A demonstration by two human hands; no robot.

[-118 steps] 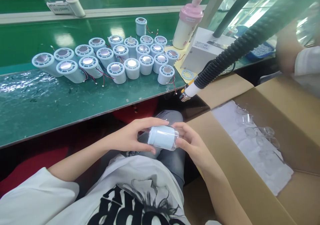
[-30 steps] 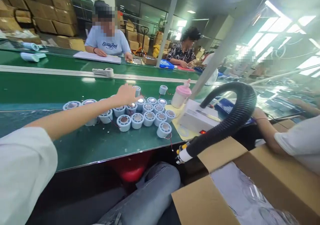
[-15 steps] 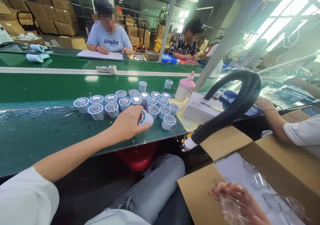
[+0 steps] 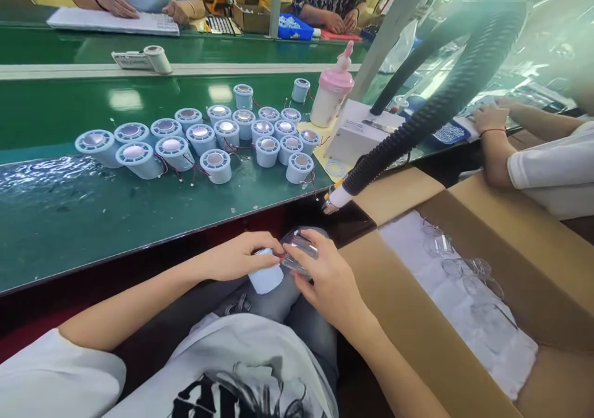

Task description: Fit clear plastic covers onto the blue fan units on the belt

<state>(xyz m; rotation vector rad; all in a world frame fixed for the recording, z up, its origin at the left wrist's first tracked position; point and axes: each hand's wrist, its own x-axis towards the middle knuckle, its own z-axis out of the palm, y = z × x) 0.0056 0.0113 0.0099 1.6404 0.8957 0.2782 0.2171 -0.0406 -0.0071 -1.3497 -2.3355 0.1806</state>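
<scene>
Above my lap, my left hand [image 4: 236, 255] is closed on a light-blue round plastic housing [image 4: 267, 280], tilted over. My right hand [image 4: 335, 275] grips a clear plastic cup-like cover [image 4: 304, 252] right beside it. The two pieces are close together; my fingers hide whether they touch. Thin red wire shows between the hands. On the green bench [image 4: 116, 238] stand several similar blue housings [image 4: 216, 166], with round metal-looking discs in their tops and thin wires trailing from some.
An open cardboard box [image 4: 408, 294] at my right holds clear covers [image 4: 464, 268] on white sheeting. A black flexible hose [image 4: 399, 139] arches above a white box [image 4: 362, 130]. Nearby stands a pink-lidded bottle [image 4: 331, 93]. Co-workers sit opposite and to the right.
My left hand has brought a blue housing from the bench to my lap. My right hand has come from the cardboard box with a clear cover, and the view has tilted down.
</scene>
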